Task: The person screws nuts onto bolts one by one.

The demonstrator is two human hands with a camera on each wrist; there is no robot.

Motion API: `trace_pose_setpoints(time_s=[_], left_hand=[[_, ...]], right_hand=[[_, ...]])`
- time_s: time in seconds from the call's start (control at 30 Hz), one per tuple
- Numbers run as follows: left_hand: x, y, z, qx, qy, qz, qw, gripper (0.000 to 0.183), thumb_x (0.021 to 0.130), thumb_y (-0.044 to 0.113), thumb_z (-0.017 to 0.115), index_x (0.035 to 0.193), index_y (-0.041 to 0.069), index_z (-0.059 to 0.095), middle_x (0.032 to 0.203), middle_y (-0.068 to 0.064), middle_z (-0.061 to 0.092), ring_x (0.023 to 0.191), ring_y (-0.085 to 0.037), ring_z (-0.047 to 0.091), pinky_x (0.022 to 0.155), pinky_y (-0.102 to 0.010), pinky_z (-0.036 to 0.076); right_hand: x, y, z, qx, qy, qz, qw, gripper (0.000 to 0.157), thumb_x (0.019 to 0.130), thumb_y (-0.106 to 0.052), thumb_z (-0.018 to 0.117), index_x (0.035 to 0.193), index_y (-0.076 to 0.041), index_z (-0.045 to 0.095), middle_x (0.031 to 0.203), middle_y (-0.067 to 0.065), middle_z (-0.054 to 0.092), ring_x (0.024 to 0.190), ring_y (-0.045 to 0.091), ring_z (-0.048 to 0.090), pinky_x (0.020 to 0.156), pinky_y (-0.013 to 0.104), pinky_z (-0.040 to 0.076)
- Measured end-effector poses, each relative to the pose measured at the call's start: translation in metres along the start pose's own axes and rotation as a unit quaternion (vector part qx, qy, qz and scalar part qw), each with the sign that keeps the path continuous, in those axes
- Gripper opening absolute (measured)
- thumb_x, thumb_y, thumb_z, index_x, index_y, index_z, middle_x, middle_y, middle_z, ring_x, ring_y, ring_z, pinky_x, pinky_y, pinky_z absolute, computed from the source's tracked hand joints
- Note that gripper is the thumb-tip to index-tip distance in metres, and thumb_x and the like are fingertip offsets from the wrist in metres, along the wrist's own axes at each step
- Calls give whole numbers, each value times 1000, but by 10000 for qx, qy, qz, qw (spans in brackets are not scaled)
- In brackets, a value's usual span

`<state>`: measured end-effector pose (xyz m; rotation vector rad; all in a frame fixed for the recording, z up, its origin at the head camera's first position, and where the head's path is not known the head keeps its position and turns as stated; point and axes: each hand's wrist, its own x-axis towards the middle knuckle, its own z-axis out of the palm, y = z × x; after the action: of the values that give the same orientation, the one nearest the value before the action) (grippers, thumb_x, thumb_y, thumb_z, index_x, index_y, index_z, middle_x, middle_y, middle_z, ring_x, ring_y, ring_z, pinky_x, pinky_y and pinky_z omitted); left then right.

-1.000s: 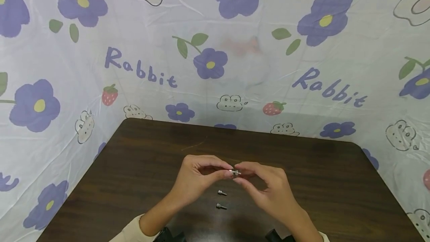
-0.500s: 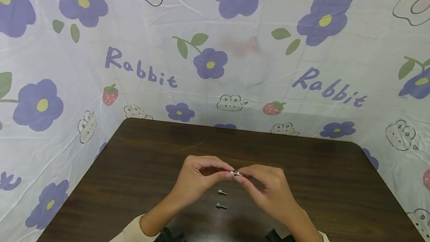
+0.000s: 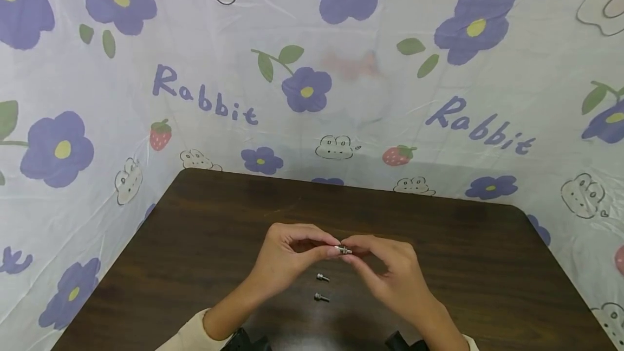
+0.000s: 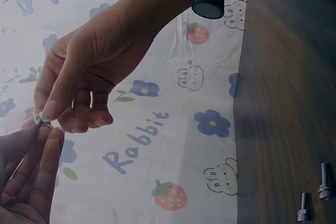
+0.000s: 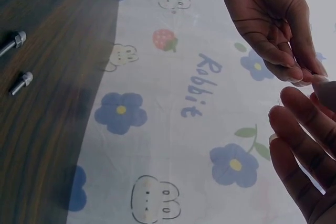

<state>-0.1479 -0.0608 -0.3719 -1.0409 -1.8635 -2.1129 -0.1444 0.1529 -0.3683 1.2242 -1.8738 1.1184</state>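
A small silvery bolt [image 3: 344, 250], with a wider ring partway along it, is held between both hands above the table. My left hand [image 3: 283, 260] pinches its left end between thumb and index finger. From the other side, my right hand [image 3: 390, 265] has thumb and index fingertips at its right part. In the left wrist view, the right hand [image 4: 86, 72] reaches down to a bit of the bolt [image 4: 39, 120], meeting the left hand [image 4: 31, 171]. Fingers hide the bolt in the right wrist view, where the left hand [image 5: 273, 24] is above the right hand [image 5: 310, 145].
Two similar bolts, an upper one [image 3: 323, 277] and a lower one [image 3: 321, 297], lie on the dark wooden table [image 3: 219, 232] below the hands. A patterned cloth [image 3: 219, 31] with flowers and rabbits hangs behind the table's far edge.
The right thumb and index fingertips have shifted slightly around the bolt. The left hand keeps nearly the same pinch. The loose bolts have stayed put; the head view tilts slightly.
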Motion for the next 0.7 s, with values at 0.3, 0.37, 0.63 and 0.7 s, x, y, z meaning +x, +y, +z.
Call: trace_pose_setpoints(time_s=[0.3, 0.37, 0.63, 0.7], left_hand=[[-2, 0, -1, 90, -132, 58, 9999, 11, 88, -4, 76, 98, -1, 78, 92, -13, 76, 79, -23, 74, 68, -44, 62], [-2, 0, -1, 53, -148, 80, 9998, 11, 88, -4, 75, 99, -2, 78, 92, -13, 76, 79, -24, 74, 68, -45, 62], [0, 1, -1, 46, -116, 51, 9999, 10, 89, -3, 75, 98, -1, 78, 92, -13, 76, 79, -24, 74, 68, -43, 62], [0, 1, -1, 64, -79, 37, 9999, 10, 88, -3, 75, 98, -1, 78, 92, -13, 76, 79, -24, 74, 67, -44, 62]], right_hand=[[-4, -1, 1, -63, -139, 76, 9999, 19, 102, -20, 65, 99, -5, 75, 89, 5, 76, 78, 15, 74, 72, 22, 59], [-4, -1, 1, -83, -148, 68, 9998, 17, 102, -18, 65, 97, -6, 76, 88, 3, 76, 76, 13, 73, 70, 22, 59], [-2, -2, 1, -84, -87, 196, 9997, 20, 100, -22, 68, 104, -4, 74, 92, 5, 76, 76, 12, 73, 69, 23, 59], [-1, -2, 1, 1, -50, 153, 9999, 22, 98, -22, 70, 108, -2, 73, 95, 8, 76, 78, 15, 74, 69, 24, 60]])
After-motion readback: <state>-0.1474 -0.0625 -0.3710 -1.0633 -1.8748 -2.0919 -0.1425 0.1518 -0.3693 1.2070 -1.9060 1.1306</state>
